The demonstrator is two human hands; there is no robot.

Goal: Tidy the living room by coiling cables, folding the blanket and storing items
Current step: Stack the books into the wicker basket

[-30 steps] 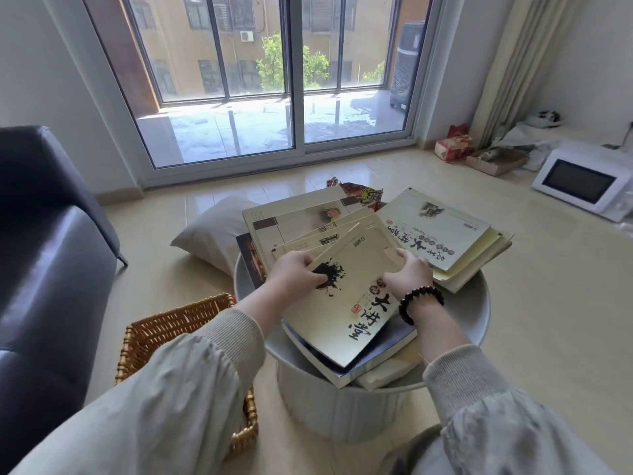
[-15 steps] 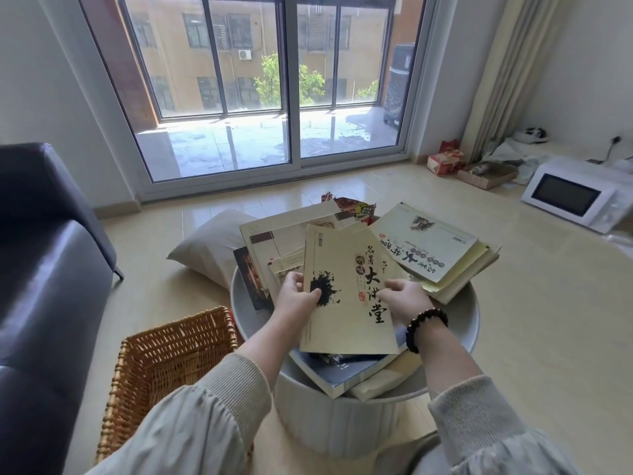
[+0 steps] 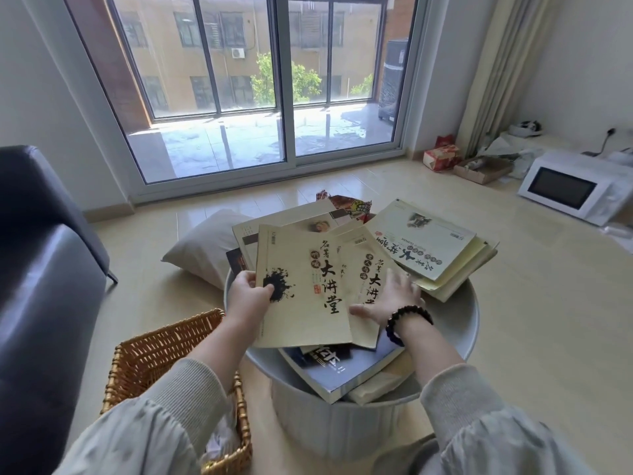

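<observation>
Wicker basket (image 3: pixel 164 365) on floor, left. My left hand (image 3: pixel 248 296) pinches the cream booklet (image 3: pixel 301 303) by its left edge, over the book pile (image 3: pixel 342 371) on the round grey table (image 3: pixel 460 323). My right hand (image 3: pixel 394 299) lies flat, fingers spread, on the second booklet (image 3: pixel 363 269).

- The left sleeve (image 3: pixel 161 416) is loose, pale grey-beige cloth, gathered into a long ribbed knit cuff of a slightly warmer tone.
- The right sleeve (image 3: pixel 479 419) matches it: the same soft pale cloth and the same ribbed cuff, ending partway up the forearm.
- Round the right wrist sits a bracelet (image 3: pixel 409 318) of round, glossy dark beads, mostly black.
- Beyond the cuffs the forearms, the left hand (image 3: pixel 248 299) and the right hand (image 3: pixel 394 299) are bare.
</observation>
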